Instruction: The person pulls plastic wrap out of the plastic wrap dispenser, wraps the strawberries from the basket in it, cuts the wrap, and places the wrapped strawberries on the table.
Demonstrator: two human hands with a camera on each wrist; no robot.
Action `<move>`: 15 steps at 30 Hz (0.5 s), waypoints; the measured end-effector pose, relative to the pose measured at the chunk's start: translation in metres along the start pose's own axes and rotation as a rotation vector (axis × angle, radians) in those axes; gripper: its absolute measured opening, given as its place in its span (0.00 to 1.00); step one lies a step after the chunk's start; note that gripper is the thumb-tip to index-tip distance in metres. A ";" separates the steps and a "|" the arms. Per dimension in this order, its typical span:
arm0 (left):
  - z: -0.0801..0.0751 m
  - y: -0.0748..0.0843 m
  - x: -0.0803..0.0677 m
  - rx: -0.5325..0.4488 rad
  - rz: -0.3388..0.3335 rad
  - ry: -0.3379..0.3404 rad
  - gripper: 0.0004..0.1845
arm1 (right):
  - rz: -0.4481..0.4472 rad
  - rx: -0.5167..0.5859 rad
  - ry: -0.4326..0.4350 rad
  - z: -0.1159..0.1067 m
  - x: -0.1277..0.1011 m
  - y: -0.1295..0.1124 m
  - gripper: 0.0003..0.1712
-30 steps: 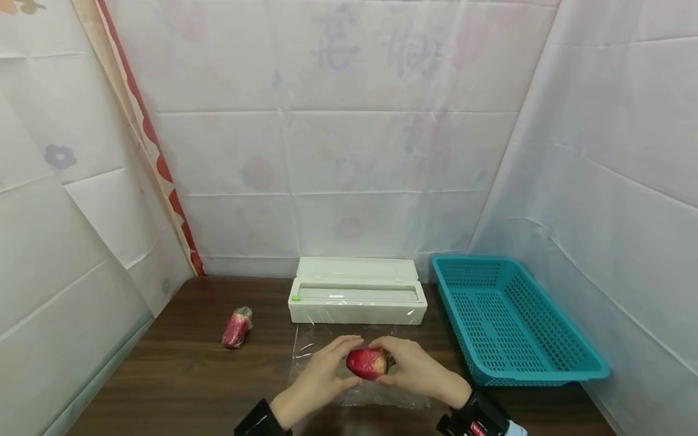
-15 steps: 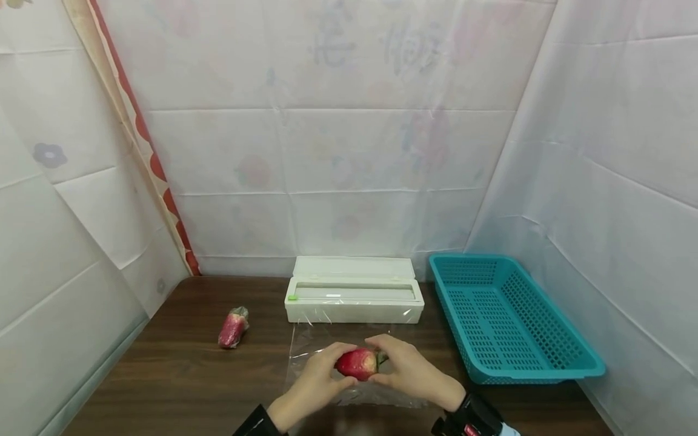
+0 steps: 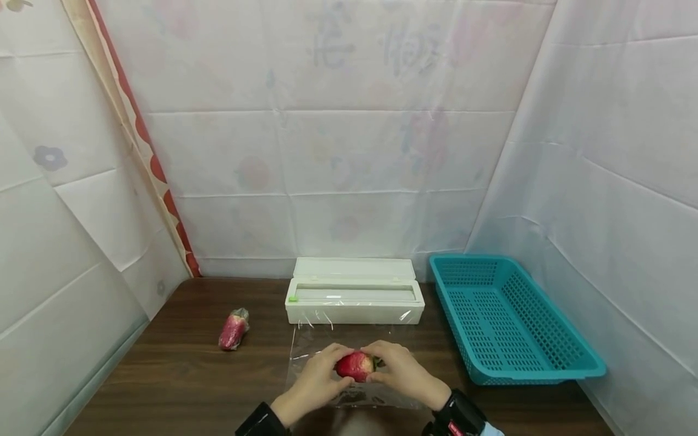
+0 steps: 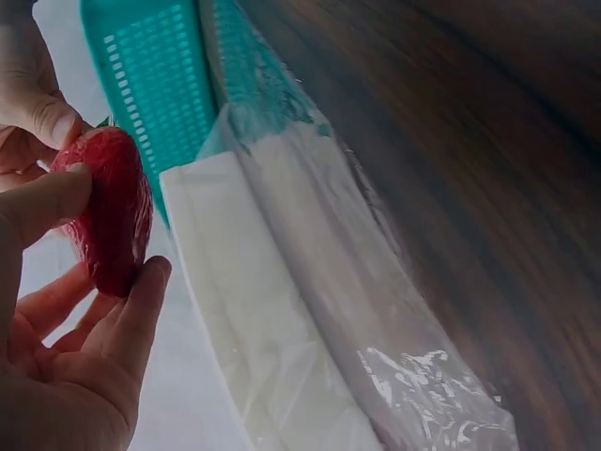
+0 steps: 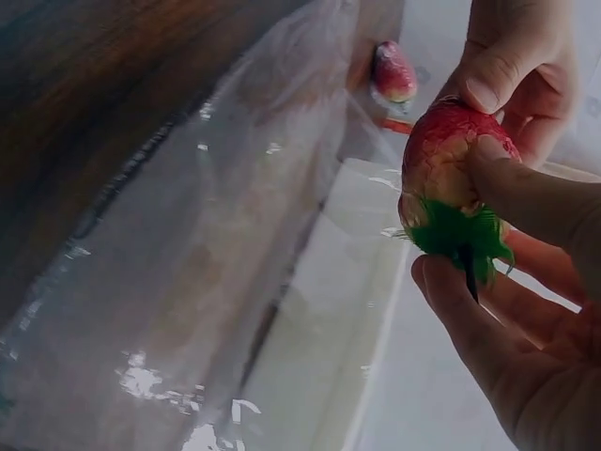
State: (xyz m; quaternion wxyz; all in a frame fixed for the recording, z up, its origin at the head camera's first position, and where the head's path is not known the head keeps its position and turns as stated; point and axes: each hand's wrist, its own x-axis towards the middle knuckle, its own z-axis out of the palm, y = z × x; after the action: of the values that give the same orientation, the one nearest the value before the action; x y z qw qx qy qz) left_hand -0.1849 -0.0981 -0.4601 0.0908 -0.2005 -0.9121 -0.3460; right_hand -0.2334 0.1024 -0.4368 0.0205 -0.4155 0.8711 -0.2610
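Note:
A red strawberry [image 3: 354, 366] with green leaves is held between both hands above a sheet of clear cling film [image 3: 316, 345] spread on the dark wooden table [image 3: 174, 381]. My left hand [image 3: 319, 378] grips its left side; in the left wrist view the thumb and fingers curl round the strawberry [image 4: 108, 211]. My right hand [image 3: 395, 370] pinches the leafy end, and the right wrist view shows the strawberry [image 5: 451, 183] between thumb and fingers. The film runs back to a white dispenser box [image 3: 354, 292] with its lid open.
A second strawberry [image 3: 233, 329], wrapped in film, lies on the table to the left. A teal plastic basket [image 3: 509, 321] stands at the right, with nothing seen in it. White sheets close in the back and both sides.
Both hands and the strawberry have shifted slightly left and lower, closer to the film. The hands have closed in nearer each other around the fruit.

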 end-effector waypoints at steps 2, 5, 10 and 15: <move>0.002 -0.003 0.001 0.007 0.003 -0.022 0.23 | 0.007 -0.002 0.000 0.004 0.001 0.002 0.26; 0.005 -0.008 0.003 0.045 -0.009 -0.057 0.24 | 0.039 0.007 -0.012 0.011 0.003 0.006 0.25; 0.011 -0.016 0.009 0.109 -0.013 -0.096 0.24 | 0.099 -0.015 -0.029 0.021 0.007 0.013 0.25; 0.015 -0.021 0.015 0.110 -0.043 -0.138 0.24 | 0.108 -0.053 -0.046 0.026 0.014 0.017 0.24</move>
State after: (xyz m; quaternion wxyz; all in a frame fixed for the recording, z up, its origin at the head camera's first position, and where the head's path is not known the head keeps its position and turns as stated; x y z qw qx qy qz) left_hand -0.2084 -0.0976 -0.4795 0.0310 -0.1988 -0.9379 -0.2825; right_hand -0.2484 0.0899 -0.4648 0.0432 -0.3743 0.8981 -0.2267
